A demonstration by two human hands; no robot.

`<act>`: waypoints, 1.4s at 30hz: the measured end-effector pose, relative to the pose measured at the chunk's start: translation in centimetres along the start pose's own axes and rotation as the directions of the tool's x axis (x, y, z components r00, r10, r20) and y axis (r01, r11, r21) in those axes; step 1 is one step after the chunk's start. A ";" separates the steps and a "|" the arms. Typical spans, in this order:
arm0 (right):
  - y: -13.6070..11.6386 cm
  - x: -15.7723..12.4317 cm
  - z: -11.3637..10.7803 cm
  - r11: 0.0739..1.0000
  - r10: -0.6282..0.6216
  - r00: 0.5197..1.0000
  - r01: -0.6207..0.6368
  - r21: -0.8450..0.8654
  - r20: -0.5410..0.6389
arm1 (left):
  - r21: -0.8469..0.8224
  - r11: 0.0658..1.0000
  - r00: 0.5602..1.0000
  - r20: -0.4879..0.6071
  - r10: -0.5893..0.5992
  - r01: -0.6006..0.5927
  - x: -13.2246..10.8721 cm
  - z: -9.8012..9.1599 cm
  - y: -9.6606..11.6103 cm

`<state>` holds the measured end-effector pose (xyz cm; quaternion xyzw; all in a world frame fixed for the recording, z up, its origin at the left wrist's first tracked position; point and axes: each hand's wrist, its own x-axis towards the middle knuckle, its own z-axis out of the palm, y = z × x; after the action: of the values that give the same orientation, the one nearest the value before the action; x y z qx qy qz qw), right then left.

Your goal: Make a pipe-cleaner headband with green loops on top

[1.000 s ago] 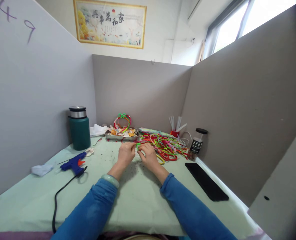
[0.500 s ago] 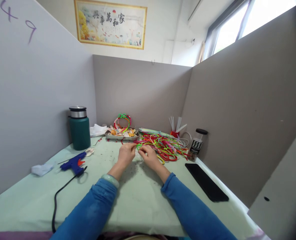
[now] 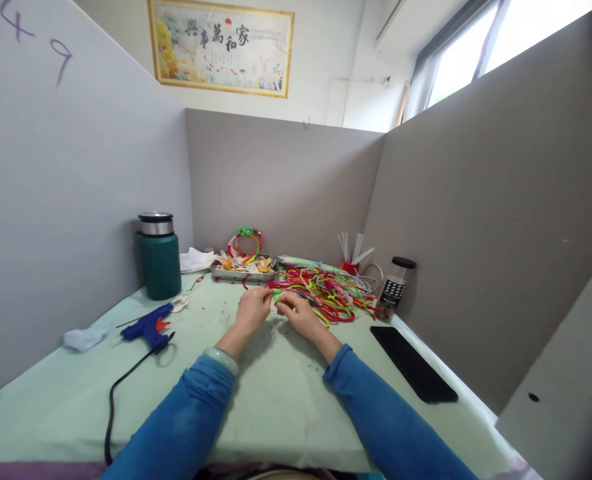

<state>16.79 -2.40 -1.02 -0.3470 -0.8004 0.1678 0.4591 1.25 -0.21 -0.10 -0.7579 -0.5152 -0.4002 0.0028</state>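
Between my two hands is a small bent piece of green pipe cleaner (image 3: 277,294), partly covered by my fingers. My left hand (image 3: 253,309) pinches it from the left with thumb and forefinger. From the right, my right hand (image 3: 299,313) grips it with curled fingers. Just behind them spreads a heap of red, green, pink and yellow pipe cleaners (image 3: 336,293). A ring wrapped in coloured pipe cleaner with a green bow shape (image 3: 245,232) on top stands on the metal tray (image 3: 241,275), which holds many small cut pieces.
On the left are a blue glue gun (image 3: 149,328) with its black cord, a green flask (image 3: 160,263) and crumpled tissue (image 3: 83,339). To the right lie a black flat slab (image 3: 413,365) and a jar with a black lid (image 3: 395,290). White sticks (image 3: 356,248) stand in a red holder behind.
The green pipe cleaner between my fingertips has changed shape slightly and looks more compact. Both hands stay in nearly the same place.
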 end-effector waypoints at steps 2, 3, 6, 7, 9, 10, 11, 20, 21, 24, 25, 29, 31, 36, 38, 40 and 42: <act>0.0 -0.1 0.0 0.996 -0.012 1.000 0.013 -0.083 0.005 | 0.001 1.000 0.999 0.025 -0.021 0.021 0.0 0.0 0.0; 0.1 -0.1 0.0 0.990 -0.024 1.000 0.023 -0.136 -0.004 | 0.001 0.999 0.999 0.035 -0.034 0.034 0.0 -0.1 0.1; 0.2 -0.1 -0.2 0.962 -0.066 0.998 0.058 -0.265 -0.021 | 0.007 0.997 0.995 0.059 -0.083 0.083 -0.1 -0.2 0.2; 0.3 -0.2 -0.3 0.953 -0.078 0.997 0.071 -0.296 -0.013 | 0.012 0.996 0.993 0.070 -0.094 0.093 -0.1 -0.2 0.2; 0.2 -0.2 -0.5 0.934 -0.097 0.995 0.097 -0.344 0.016 | 0.022 0.995 0.991 0.092 -0.098 0.097 -0.2 -0.2 0.2; 0.2 -0.3 -0.6 0.926 -0.105 0.994 0.109 -0.361 0.029 | 0.024 0.996 0.991 0.101 -0.092 0.090 -0.2 -0.2 0.2; 0.1 -0.3 -0.6 0.921 -0.112 0.993 0.117 -0.372 0.035 | 0.023 0.997 0.991 0.108 -0.079 0.077 -0.2 -0.2 0.2; 0.3 0.3 -0.9 0.956 -0.009 0.982 -0.046 -0.289 -0.187 | -0.056 0.987 0.963 0.220 0.159 -0.151 -0.2 -0.3 0.2; 0.6 0.4 -1.0 0.960 0.017 0.977 -0.076 -0.271 -0.214 | -0.070 0.983 0.955 0.233 0.183 -0.171 -0.2 -0.3 0.3; 1.5 0.6 -1.0 0.963 0.111 0.962 -0.166 -0.211 -0.251 | -0.104 0.971 0.939 0.251 0.235 -0.215 -0.4 -0.4 0.6; 1.9 0.6 -1.0 0.962 0.139 0.959 -0.190 -0.197 -0.246 | -0.108 0.968 0.935 0.255 0.246 -0.225 -0.5 -0.4 0.7; 2.7 0.5 -1.1 0.953 0.192 0.959 -0.233 -0.194 -0.210 | -0.117 0.972 0.947 0.226 0.228 -0.206 -0.8 -0.4 1.0; 2.7 0.4 -1.0 0.949 0.199 0.962 -0.237 -0.207 -0.188 | -0.140 0.968 0.953 0.193 0.231 -0.206 -0.9 -0.5 1.1; 2.4 0.4 -0.8 0.938 0.201 0.969 -0.233 -0.257 -0.146 | -0.178 0.944 0.925 0.214 0.314 -0.279 -0.6 -0.5 0.9; 2.3 0.4 -0.8 0.939 0.154 0.975 -0.194 -0.284 -0.158 | -0.163 0.944 0.928 0.196 0.317 -0.288 -0.5 -0.4 0.7; 2.1 0.4 -0.9 0.937 0.074 0.976 -0.138 -0.320 -0.206 | -0.132 0.950 0.940 0.158 0.303 -0.283 -0.4 -0.3 0.6; 1.7 0.4 -1.2 0.929 -0.005 0.959 -0.101 -0.357 -0.283 | -0.105 0.962 0.959 0.106 0.262 -0.251 -0.3 -0.2 0.4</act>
<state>18.33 -0.98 -1.19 -0.4667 -0.7362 -0.0244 0.4895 1.44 -0.70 0.04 -0.8401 -0.3930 -0.3737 -0.0103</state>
